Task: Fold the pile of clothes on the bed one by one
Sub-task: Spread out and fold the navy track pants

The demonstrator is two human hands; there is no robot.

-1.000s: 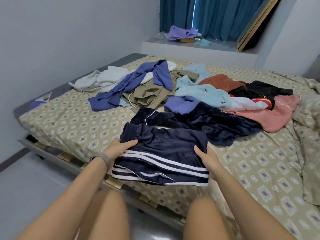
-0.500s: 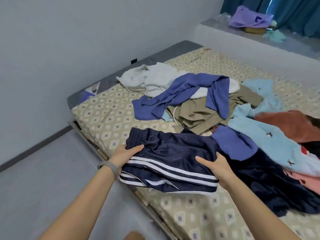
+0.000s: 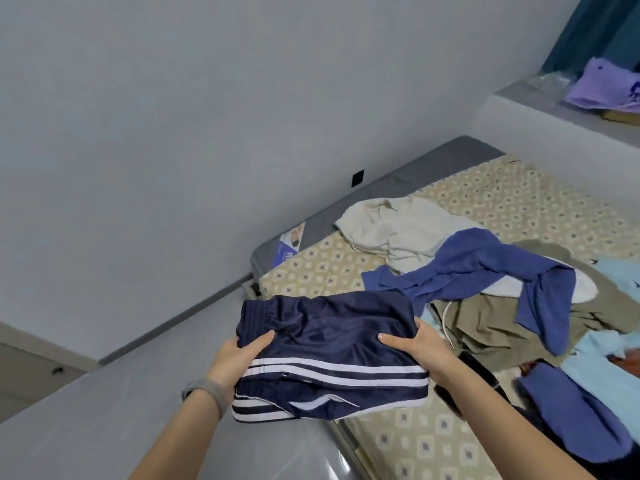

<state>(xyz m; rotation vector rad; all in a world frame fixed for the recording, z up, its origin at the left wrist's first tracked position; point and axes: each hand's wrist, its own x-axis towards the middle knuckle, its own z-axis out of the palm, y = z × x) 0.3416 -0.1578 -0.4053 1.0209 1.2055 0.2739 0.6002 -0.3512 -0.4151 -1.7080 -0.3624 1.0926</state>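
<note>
Folded navy shorts (image 3: 329,344) with white side stripes hang in the air over the bed's left corner. My left hand (image 3: 239,358) grips their left edge, thumb on top. My right hand (image 3: 415,348) grips the right edge the same way. On the patterned bed sheet (image 3: 422,441) lies the unfolded pile: a cream garment (image 3: 398,230), a blue garment (image 3: 485,268), an olive garment (image 3: 491,323) with a white drawstring, a light blue one (image 3: 609,372) and a purple-blue one (image 3: 571,407) at the right edge.
A grey wall fills the left and top. The grey floor (image 3: 86,420) runs beside the bed at lower left. A ledge (image 3: 561,123) at upper right carries a lilac cloth (image 3: 602,88) under a teal curtain (image 3: 595,32).
Both hands have lifted the folded navy shorts off the bed and carried them leftward toward the bed's corner. The view has swung left toward the wall and floor.
</note>
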